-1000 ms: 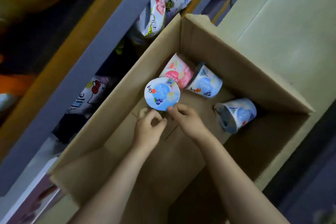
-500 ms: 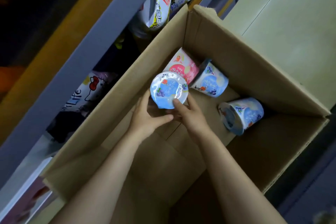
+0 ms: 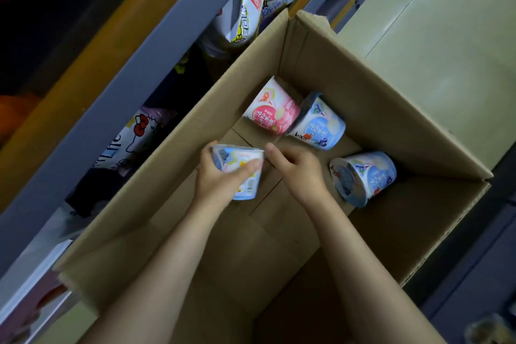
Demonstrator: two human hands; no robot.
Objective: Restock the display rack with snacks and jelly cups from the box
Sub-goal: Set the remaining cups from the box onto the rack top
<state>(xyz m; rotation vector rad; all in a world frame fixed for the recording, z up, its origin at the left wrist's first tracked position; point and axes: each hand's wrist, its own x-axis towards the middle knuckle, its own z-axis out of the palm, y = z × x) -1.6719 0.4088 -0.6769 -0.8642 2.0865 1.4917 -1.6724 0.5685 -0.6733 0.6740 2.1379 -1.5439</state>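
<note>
Over the box [image 3: 363,109], your left hand [image 3: 217,179] is wrapped round a blue jelly cup [image 3: 240,173]; your right hand [image 3: 298,167] hangs beside it, loose, holding nothing. Pick-out step: next, carry it to the rack [image 3: 134,84]. Three cups remain inside.

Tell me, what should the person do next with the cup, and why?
Probably lift the blue cup out of the box toward the rack. The left hand already grips it, the right hand hangs beside it holding nothing, and three cups remain inside.
</note>
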